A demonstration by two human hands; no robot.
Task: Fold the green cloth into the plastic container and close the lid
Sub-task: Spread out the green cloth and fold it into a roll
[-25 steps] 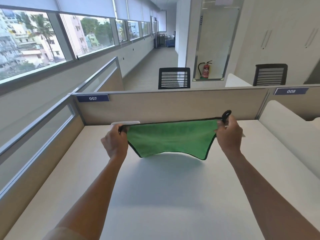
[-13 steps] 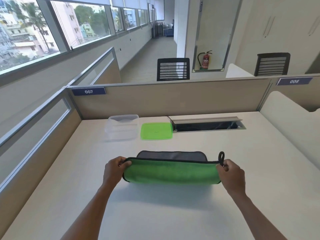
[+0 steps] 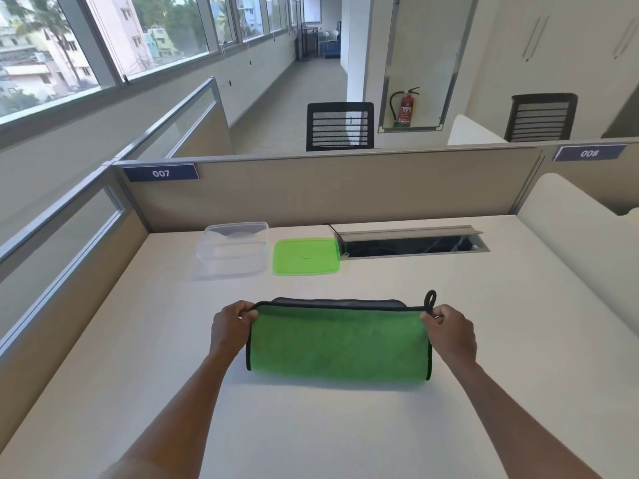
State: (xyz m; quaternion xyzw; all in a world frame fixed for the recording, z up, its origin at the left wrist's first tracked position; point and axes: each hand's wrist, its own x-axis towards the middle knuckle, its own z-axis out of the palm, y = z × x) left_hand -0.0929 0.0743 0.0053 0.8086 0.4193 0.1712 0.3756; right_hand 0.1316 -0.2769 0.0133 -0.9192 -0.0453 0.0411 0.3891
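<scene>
The green cloth [image 3: 337,342], edged in black with a grey underside and a small black loop at its right corner, lies folded over on the white desk [image 3: 345,426]. My left hand [image 3: 231,328] pinches its top left corner and my right hand [image 3: 449,331] pinches its top right corner. A strip of the grey layer shows behind the top edge. Farther back stands the clear plastic container [image 3: 233,248], open and empty. Its green lid [image 3: 306,255] lies flat on the desk just to the right of it.
A cable slot with a raised metal flap [image 3: 411,242] is cut into the desk right of the lid. Beige partitions [image 3: 328,191] wall the desk at the back and left; a white divider [image 3: 581,236] rises on the right.
The cloth, held stretched in the air one second ago, has come down onto the desk and folded over. Both hands dropped with it and keep their corners.
</scene>
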